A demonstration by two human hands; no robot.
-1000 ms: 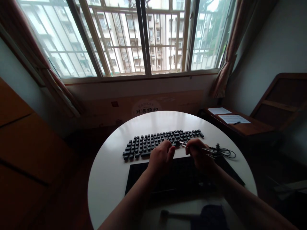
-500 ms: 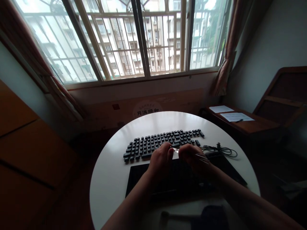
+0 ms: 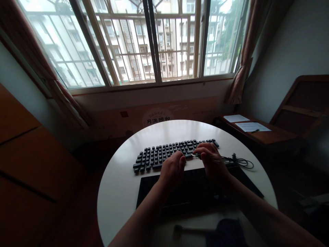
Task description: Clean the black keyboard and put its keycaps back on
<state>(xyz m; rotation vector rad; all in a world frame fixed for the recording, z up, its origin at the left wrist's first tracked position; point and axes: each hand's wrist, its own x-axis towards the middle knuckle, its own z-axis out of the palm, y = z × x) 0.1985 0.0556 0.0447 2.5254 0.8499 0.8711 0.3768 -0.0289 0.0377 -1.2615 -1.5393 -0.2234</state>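
My left hand (image 3: pixel 172 168) is closed in a pinch over the lower edge of the laid-out black keycaps (image 3: pixel 161 152); what its fingertips hold is mostly hidden. Facing it, my right hand (image 3: pixel 212 161) has its fingers curled around a wire keycap puller (image 3: pixel 216 159), whose thin wires show faintly. A small shiny bit and a dark piece lie between the two sets of fingertips, too small to tell apart. Beneath both wrists is the black keyboard (image 3: pixel 192 181), its surface dark and partly covered by my forearms.
A coiled black cable (image 3: pixel 240 162) lies right of my right hand. Near the front of the round white table (image 3: pixel 115 192) is a dark brush-like object (image 3: pixel 190 230), blurred. Papers (image 3: pixel 253 126) and a pen (image 3: pixel 255 131) rest on a wooden chair at the right.
My right hand has shifted up and slightly right, its fingers lifting and opening a little. The wires stick out less visibly. My left hand stays almost in place.
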